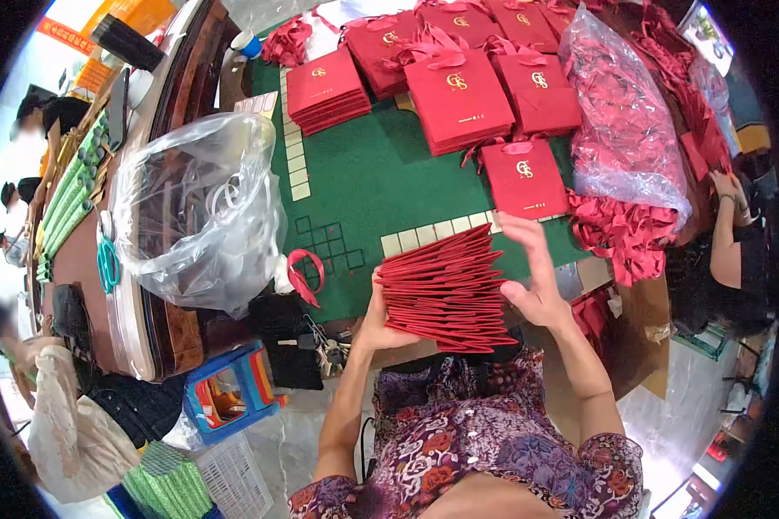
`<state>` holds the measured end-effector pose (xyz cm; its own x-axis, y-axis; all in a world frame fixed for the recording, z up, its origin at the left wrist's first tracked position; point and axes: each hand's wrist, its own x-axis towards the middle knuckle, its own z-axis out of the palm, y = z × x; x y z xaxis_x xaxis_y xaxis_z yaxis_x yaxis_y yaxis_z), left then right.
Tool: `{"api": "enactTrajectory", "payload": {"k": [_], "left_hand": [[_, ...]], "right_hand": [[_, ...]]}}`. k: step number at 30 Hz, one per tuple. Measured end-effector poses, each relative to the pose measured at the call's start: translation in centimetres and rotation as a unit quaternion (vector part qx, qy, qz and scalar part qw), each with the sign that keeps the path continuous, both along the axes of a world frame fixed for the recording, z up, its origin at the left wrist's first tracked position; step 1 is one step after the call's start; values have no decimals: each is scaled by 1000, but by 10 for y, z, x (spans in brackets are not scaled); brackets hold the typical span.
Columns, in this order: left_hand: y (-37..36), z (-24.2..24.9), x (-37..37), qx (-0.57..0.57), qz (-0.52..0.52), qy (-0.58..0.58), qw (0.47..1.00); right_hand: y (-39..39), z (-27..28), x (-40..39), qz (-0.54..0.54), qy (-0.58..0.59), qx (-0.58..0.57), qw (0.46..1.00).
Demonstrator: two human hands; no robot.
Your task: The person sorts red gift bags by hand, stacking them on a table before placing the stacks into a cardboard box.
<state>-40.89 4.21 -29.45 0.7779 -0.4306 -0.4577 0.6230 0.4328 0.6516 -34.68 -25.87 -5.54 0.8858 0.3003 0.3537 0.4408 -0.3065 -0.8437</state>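
Note:
A thick stack of folded red paper bags (446, 290) is held edge-up in front of my body, near the table's front edge. My left hand (385, 316) is wrapped round the stack's left side and lower corner. At its right side, my right hand (541, 281) is spread open, the thumb near the stack's edge and the fingers stretched upward. Just beyond lies a single red bag (524, 177) with a gold logo and ribbon handles. Behind it are piles of similar red bags (459, 99) on the green table surface (363, 164).
A clear plastic bag (203, 212) sits at the left, near a red ribbon loop (305, 277) and teal scissors (108, 259). A plastic bag of red ribbons (623, 121) lies at the right. Another person's hand (729, 186) shows at the far right. Keys (327, 350) lie at the front edge.

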Motion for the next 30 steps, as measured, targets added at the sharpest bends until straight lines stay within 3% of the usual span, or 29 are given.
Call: {"api": "enactTrajectory", "payload": {"k": [1, 2, 3, 4, 5, 7, 10, 11, 14, 19, 26, 30], "left_hand": [[-22, 133, 30, -350, -13, 256, 901], [-22, 129, 30, -351, -12, 255, 901], [-24, 121, 30, -196, -67, 92, 974], [-24, 112, 29, -30, -118, -77, 990], [-23, 104, 27, -30, -117, -77, 990], [-21, 97, 23, 159, -40, -303, 939], [-28, 116, 24, 126, -19, -273, 954], [-29, 136, 27, 178, -34, -358, 916], [-25, 135, 24, 141, -22, -333, 932], [-25, 122, 23, 181, 23, -442, 878], [-25, 143, 21, 185, -16, -374, 909], [-23, 149, 25, 211, -22, -455, 865]], "right_hand": [[6, 14, 0, -28, -72, -7, 997], [10, 24, 0, -26, -73, -7, 997], [12, 33, 0, 16, -142, -83, 986], [17, 41, 1, 59, -210, -157, 963], [32, 51, 0, 48, -209, -147, 966], [44, 53, 1, 89, -208, -188, 956], [63, 49, 6, 112, -196, -208, 952], [68, 49, 7, 116, -186, -220, 951], [76, 53, 7, 96, -177, -240, 950], [84, 55, 2, 70, -156, -261, 950], [101, 54, -20, 16, -174, -338, 925], [102, 58, -28, 54, -154, -382, 910]]}}
